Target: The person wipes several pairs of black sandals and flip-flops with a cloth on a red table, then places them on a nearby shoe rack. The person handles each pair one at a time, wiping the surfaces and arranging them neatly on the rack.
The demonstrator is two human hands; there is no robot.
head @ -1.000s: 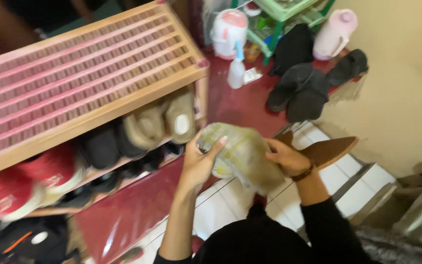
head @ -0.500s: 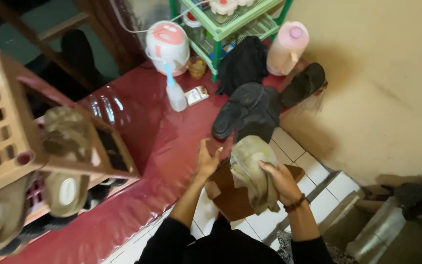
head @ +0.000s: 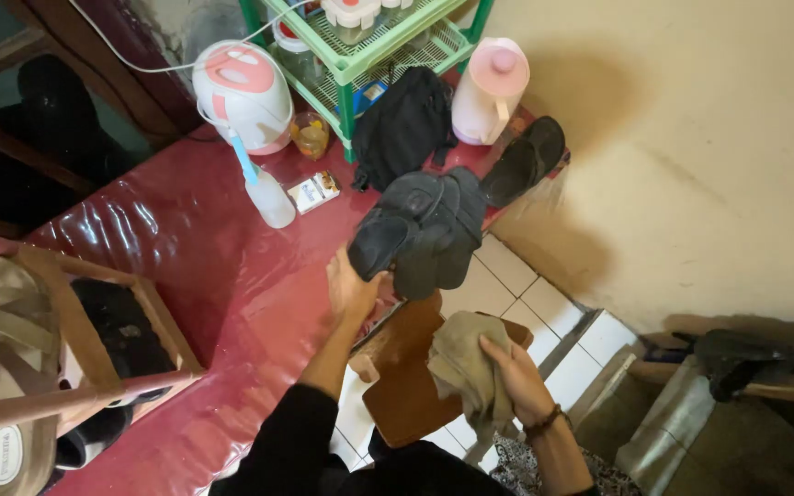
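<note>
Floor covered by glossy red vinyl sheet [head: 204, 266]; white tiles [head: 516, 276] exposed just right of the sheet's edge. Cream plaster wall [head: 691, 156] seen right of the sheet, shadowed in patches. Green wire rack [head: 360, 55] stood at the sheet's far end. Wooden shoe rack [head: 94, 340] placed on the sheet's left side.

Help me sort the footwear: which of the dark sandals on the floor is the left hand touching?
The left hand touches the nearest sandal of the overlapping pile on the red mat. The single sandal by the pink jug lies untouched.
</note>
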